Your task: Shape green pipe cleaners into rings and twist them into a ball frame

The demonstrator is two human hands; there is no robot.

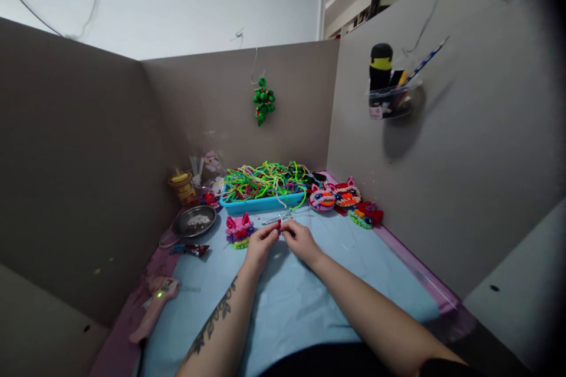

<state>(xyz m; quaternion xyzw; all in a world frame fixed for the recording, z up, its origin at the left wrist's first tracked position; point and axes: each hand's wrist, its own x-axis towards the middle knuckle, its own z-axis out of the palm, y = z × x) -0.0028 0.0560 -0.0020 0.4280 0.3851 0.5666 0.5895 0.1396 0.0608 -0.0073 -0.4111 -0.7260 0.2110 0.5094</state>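
Red-and-blue piece (279,225) sits pinched between my left hand (262,242) and right hand (302,238), toward the worktop's (375,271) far edge, short of the blue tray (241,207). Being so small, it could slip if either pinch slackens, perhaps landing by the metal tool (270,221). My forearms (232,300) converge from the near edge, backs of the hands uppermost.

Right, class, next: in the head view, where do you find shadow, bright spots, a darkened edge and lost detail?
Head view: the clear holder casts a soft shadow on the right-hand panel; head view: a green light glows on the pink glue gun; head view: the right edge fades to black; head view: the red-and-blue piece at the fingers is too small to read.
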